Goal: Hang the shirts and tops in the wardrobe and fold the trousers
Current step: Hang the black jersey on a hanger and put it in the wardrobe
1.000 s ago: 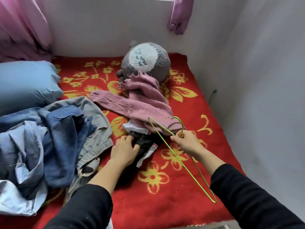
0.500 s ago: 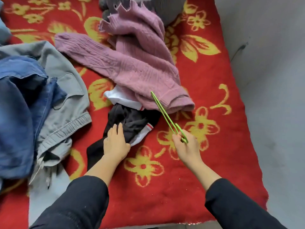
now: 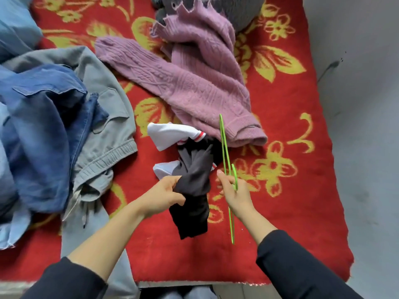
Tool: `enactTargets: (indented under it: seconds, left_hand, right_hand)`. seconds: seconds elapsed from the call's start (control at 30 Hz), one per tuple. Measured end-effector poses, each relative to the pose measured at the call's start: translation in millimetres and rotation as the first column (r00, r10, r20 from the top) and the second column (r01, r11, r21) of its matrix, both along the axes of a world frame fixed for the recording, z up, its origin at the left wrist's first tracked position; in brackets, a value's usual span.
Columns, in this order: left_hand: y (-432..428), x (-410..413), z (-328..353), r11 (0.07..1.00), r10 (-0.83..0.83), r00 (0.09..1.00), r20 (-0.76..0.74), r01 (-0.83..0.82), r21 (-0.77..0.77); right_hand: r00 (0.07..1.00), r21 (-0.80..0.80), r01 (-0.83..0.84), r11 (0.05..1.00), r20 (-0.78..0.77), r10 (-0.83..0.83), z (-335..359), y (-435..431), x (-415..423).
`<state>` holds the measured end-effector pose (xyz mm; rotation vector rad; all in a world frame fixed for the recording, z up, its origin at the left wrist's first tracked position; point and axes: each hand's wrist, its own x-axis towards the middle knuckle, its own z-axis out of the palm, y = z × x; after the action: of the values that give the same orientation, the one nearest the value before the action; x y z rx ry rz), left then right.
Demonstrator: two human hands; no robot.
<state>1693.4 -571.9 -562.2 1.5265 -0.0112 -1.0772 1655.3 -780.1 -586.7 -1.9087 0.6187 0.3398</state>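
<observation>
The left hand (image 3: 163, 196), flat on the black top (image 3: 195, 184) half a second ago, now has its fingers clenched in the cloth, bunching and lifting it off the red floral blanket (image 3: 291, 212). The right hand (image 3: 235, 189) still pinches the green wire hanger (image 3: 225, 160), now turned edge-on just beside the garment. The top is dark with white, red-striped trim, lying against a mauve knitted sweater (image 3: 194, 89). Denim and grey clothes (image 3: 64, 117) sit piled at left.

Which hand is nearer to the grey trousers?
Left. The left hand grips the black top just right of the grey trousers; the right hand holds the green hanger farther right.
</observation>
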Motion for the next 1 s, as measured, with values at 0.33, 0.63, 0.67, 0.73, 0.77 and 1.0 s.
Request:
enactTargets:
  seconds: [0.33, 0.63, 0.67, 0.73, 0.77, 1.0]
  left_hand:
    - [34, -45, 39, 0.949, -0.314, 0.947, -0.061, 0.313, -0.028]
    - [52, -32, 97, 0.958, -0.103, 0.978, 0.179, 0.049, 0.284]
    - [48, -28, 105, 0.948, -0.027, 0.969, 0.244, -0.052, 0.314]
    - [38, -21, 117, 0.910, 0.168, 0.929, 0.331, -0.275, 0.310]
    - [34, -17, 122, 0.883, 0.246, 0.894, 0.374, -0.366, 0.294]
    - [15, -20, 162, 0.917, 0.342, 0.925, 0.168, -0.368, 0.157]
  right_hand:
    - [0.994, 0.090, 0.108, 0.990, -0.011, -0.108, 69, 41, 22]
    - [0.956, 0.347, -0.136, 0.928, 0.293, 0.031, 251, 6, 52]
    - [0.947, 0.375, -0.159, 0.913, 0.320, 0.034, 269, 5, 49]
    - [0.931, 0.405, -0.191, 0.894, 0.364, 0.035, 300, 4, 43]
    - [0.920, 0.402, -0.211, 0.891, 0.391, 0.041, 313, 3, 40]
    - [0.869, 0.387, -0.243, 0.890, 0.495, 0.022, 372, -15, 23]
